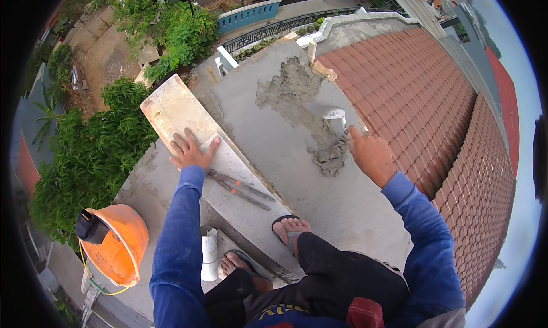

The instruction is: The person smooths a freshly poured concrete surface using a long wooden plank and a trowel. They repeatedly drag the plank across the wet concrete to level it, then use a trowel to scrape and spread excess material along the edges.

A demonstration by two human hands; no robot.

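My left hand (pixel 193 150) lies flat with its fingers spread on a long pale board (pixel 171 108). Just below it, on the same board, rests a pair of long-handled pincers (pixel 240 190) with orange bands. In my right hand (pixel 374 156) is the handle of a trowel (pixel 326 110), my fingers wrapped round it. The trowel's metal blade is over wet grey mortar, which lies in a rough heap (pixel 291 85) farther off and a smaller lump (pixel 330 158) nearer me. Smoother grey mortar (pixel 251 140) covers the surface around them.
At left stands an orange bucket (pixel 128 237) with a black object hung on its rim. A white pipe (pixel 209 256) rises by my left foot; my right foot is at the board's edge. Brown roof tiles (pixel 399 88) slope away at right. Leafy trees (pixel 85 168) grow below the left edge.
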